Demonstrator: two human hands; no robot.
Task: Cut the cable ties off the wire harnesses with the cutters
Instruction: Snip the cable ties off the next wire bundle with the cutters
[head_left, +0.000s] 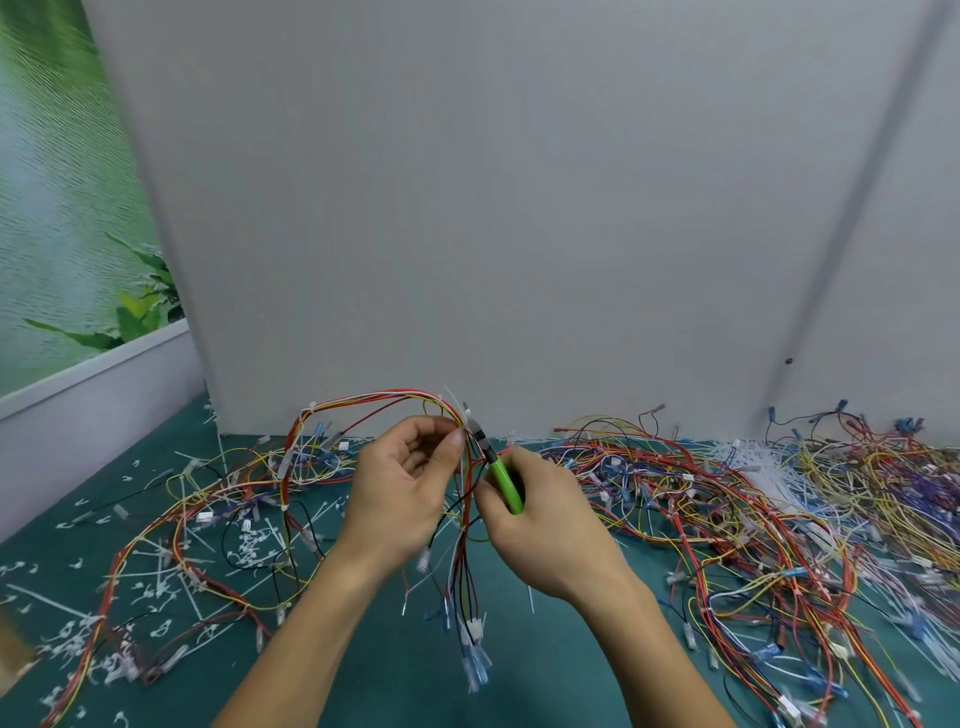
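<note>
My left hand (402, 483) pinches a wire harness (363, 405) of red, yellow and white wires, raised above the green mat. A white cable tie (453, 401) sticks up from the harness just above my left fingertips. My right hand (540, 512) grips the green-handled cutters (505, 482). Their dark jaws point up-left and sit against the harness beside the tie. The harness ends hang down between my wrists, ending in blue and white connectors (475, 657).
A thick heap of uncut harnesses (753, 499) covers the mat to the right. More harnesses (208, 519) and several cut white tie scraps (254, 551) lie to the left. A grey wall panel (493, 208) stands right behind the work area.
</note>
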